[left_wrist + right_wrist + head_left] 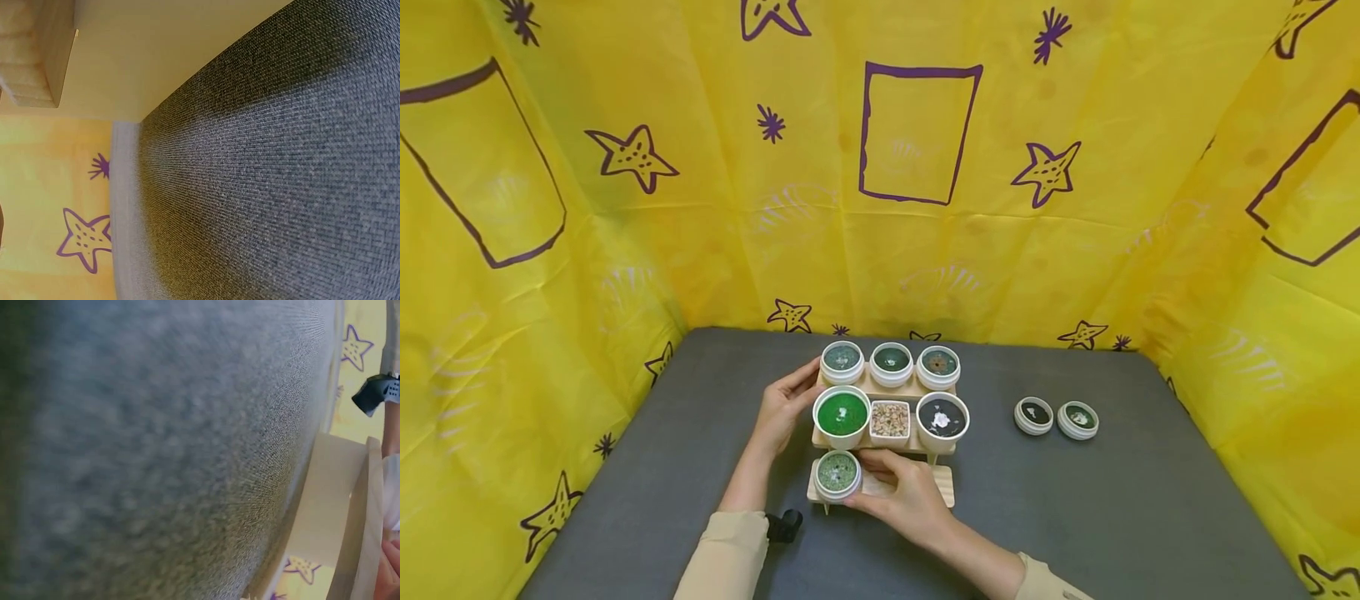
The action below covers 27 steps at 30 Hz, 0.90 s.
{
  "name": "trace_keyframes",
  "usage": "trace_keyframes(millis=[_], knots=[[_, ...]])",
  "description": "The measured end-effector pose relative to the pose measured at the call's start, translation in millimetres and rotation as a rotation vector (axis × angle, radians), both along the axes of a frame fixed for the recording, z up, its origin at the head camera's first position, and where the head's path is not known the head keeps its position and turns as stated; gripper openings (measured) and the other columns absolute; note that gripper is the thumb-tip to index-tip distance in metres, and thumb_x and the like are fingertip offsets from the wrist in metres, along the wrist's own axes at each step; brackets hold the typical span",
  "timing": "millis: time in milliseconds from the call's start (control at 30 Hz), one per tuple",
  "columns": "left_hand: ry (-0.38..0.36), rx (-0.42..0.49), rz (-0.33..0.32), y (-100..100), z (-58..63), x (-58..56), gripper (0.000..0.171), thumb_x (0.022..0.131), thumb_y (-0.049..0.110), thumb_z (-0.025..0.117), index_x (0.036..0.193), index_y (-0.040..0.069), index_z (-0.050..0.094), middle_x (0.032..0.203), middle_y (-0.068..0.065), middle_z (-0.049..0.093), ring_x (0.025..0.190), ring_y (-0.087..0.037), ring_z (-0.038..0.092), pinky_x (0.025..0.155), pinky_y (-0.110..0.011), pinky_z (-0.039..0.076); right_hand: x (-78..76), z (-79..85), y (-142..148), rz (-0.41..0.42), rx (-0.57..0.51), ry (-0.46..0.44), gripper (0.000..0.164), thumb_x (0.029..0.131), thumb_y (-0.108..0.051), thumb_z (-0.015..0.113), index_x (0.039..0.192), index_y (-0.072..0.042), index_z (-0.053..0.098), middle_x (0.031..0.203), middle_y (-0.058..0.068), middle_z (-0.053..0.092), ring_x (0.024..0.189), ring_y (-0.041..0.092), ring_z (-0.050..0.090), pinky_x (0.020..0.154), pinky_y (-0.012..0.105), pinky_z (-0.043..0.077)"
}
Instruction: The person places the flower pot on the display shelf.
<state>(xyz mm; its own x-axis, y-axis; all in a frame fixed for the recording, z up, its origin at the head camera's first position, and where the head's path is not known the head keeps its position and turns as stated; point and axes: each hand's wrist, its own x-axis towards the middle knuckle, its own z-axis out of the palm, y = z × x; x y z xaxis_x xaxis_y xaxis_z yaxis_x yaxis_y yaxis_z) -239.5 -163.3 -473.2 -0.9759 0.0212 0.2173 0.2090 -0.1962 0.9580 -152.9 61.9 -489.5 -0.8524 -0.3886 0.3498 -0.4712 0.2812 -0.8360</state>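
Note:
A three-tier wooden stand (943, 485) holds several white round pots. My left hand (784, 408) grips the left end of its top tier, thumb in front and fingers behind, beside the top-left pot (842, 359). On the bottom tier's left end sits a small white pot with a speckled green top (837, 472); my right hand (912, 498) pinches its right side between thumb and fingers. Above it on the middle tier stand a bright green pot (842, 414), a square dish of pebbly bits (890, 420) and a dark-topped pot (942, 418).
Two small white pots, one with a black top (1033, 415) and one dark green (1078, 420), stand on the grey table (1120, 517) to the right. Yellow patterned cloth (917, 250) walls the back and sides.

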Motion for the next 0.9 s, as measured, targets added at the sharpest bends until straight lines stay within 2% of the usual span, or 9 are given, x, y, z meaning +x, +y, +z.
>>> trace_keyframes(millis=[167, 300, 433, 567, 733, 900], knots=[[0.006, -0.003, -0.003, 0, 2.7, -0.7, 0.053, 0.089, -0.011, 0.059, 0.139, -0.016, 0.043, 0.114, 0.025, 0.068, 0.112, 0.008, 0.062, 0.097, -0.012, 0.050, 1.7, 2.5, 5, -0.036, 0.004, 0.021, 0.051, 0.071, -0.029, 0.088, 0.115, -0.011, 0.071, 0.111, 0.005, 0.076, 0.101, 0.017, 0.073, 0.086, 0.028, 0.061], [0.004, -0.002, -0.007, 0, 3.7, -0.7, 0.054, 0.089, -0.011, 0.060, 0.140, -0.016, 0.043, 0.114, 0.025, 0.068, 0.112, 0.007, 0.062, 0.096, -0.012, 0.050, 4.8, 5.6, 12, -0.092, 0.069, 0.117, 0.048, 0.071, -0.035, 0.088, 0.111, -0.015, 0.073, 0.106, 0.001, 0.077, 0.093, 0.013, 0.074, 0.079, 0.026, 0.060], [-0.008, -0.006, -0.003, 0, 3.4, 0.0, 0.054, 0.088, -0.011, 0.060, 0.140, -0.016, 0.043, 0.113, 0.025, 0.068, 0.111, 0.007, 0.062, 0.095, -0.012, 0.051, 7.6, 14.3, 18, -0.073, 0.049, 0.196, 0.047, 0.071, -0.028, 0.089, 0.111, -0.009, 0.073, 0.104, 0.007, 0.077, 0.092, 0.016, 0.074, 0.079, 0.023, 0.061], [-0.010, -0.015, -0.001, -2, 0.8, -0.3, 0.054, 0.089, -0.011, 0.060, 0.140, -0.015, 0.044, 0.114, 0.026, 0.068, 0.110, 0.007, 0.063, 0.096, -0.012, 0.051, 11.4, 30.8, 26, -0.035, -0.006, 0.223, 0.044, 0.072, -0.021, 0.088, 0.111, -0.005, 0.072, 0.104, 0.011, 0.077, 0.094, 0.017, 0.075, 0.081, 0.019, 0.060], [-0.010, -0.027, 0.003, -2, 0.5, -0.6, 0.053, 0.089, -0.010, 0.061, 0.140, -0.014, 0.045, 0.114, 0.026, 0.067, 0.110, 0.007, 0.063, 0.096, -0.012, 0.051, 12.9, 58.2, 40, -0.005, -0.092, 0.338, 0.044, 0.072, -0.014, 0.088, 0.111, -0.004, 0.072, 0.100, 0.014, 0.077, 0.092, 0.018, 0.075, 0.084, 0.016, 0.058], [-0.017, -0.021, 0.000, -1, 1.0, -1.0, 0.054, 0.089, -0.010, 0.061, 0.140, -0.014, 0.044, 0.114, 0.026, 0.067, 0.111, 0.008, 0.062, 0.095, -0.012, 0.051, 7.7, 85.1, 60, -0.035, -0.213, 0.436, 0.045, 0.067, 0.003, 0.087, 0.109, 0.001, 0.071, 0.100, 0.019, 0.075, 0.095, 0.008, 0.074, 0.082, 0.019, 0.059]])
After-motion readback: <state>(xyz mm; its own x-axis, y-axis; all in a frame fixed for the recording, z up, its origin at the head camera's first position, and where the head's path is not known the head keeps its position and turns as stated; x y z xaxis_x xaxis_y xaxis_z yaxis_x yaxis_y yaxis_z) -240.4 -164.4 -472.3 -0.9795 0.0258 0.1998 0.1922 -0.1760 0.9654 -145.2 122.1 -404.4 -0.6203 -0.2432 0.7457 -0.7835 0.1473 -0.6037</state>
